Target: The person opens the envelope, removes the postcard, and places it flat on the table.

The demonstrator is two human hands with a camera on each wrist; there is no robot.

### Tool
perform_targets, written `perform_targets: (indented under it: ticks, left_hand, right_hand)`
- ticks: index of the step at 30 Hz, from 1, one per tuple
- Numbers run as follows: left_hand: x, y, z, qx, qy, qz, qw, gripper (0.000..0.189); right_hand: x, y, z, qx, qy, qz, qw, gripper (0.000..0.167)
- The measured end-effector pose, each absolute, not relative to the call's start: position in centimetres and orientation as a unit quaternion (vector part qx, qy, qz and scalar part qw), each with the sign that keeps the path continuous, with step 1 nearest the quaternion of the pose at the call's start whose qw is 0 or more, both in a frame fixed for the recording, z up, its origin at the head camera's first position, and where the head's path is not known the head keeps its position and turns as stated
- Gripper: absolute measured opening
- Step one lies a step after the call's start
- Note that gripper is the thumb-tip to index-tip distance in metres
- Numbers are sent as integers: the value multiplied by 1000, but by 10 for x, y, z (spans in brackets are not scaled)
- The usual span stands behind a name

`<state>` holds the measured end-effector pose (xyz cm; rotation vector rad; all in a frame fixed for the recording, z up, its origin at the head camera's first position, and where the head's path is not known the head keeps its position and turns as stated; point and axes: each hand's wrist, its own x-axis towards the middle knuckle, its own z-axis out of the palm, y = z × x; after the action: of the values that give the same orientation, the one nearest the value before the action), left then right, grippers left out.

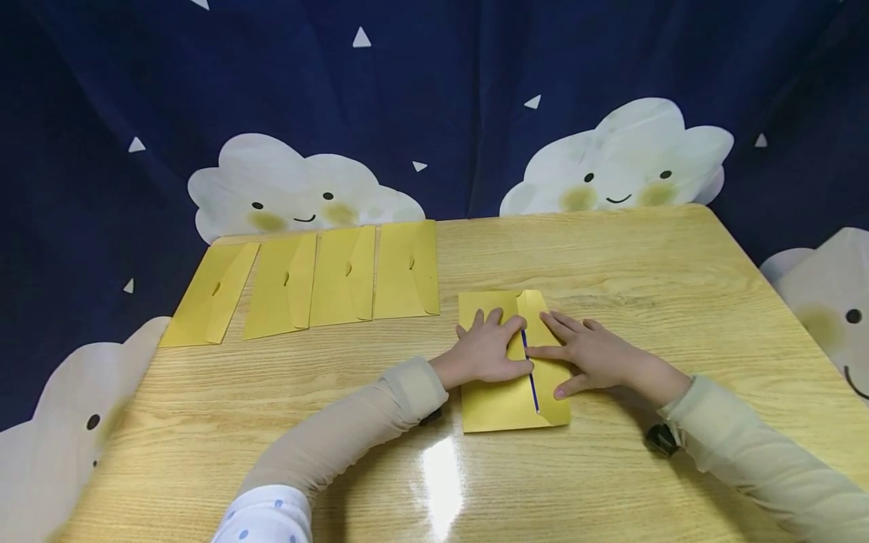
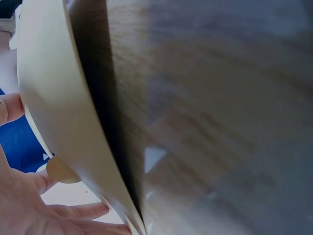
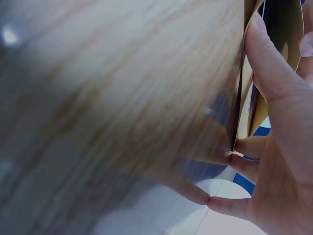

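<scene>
A yellow envelope [image 1: 494,411] lies on the wooden table, its flap [image 1: 555,411] folded out to the right. Along the slit between body and flap runs a thin dark-blue strip [image 1: 533,396]; its kind is unclear. My left hand [image 1: 485,353] rests on the envelope's body, fingers spread, with forefinger and thumb at the slit. Across the flap lies my right hand [image 1: 594,354], fingers fanned, one fingertip at the blue strip. In the right wrist view, the right hand [image 3: 281,122] has its thumb against the envelope's edge and other fingertips on the tabletop.
Several more yellow envelopes [image 1: 407,290] lie in a row at the table's [image 1: 645,256] back left, flaps folded over. Behind the table hangs a dark-blue curtain [image 1: 462,90] with smiling clouds. A bright light reflection shows on the tabletop near the front.
</scene>
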<state>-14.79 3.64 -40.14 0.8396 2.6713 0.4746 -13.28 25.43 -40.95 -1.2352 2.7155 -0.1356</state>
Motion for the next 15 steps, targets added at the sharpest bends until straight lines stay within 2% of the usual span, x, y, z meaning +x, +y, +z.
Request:
perform_targets:
  ticks: [15]
  left_hand:
    - [-148,37,-401,287,932,157,155,59]
  right_hand:
    - [-132,256,-412,-407,908,-54,81,74]
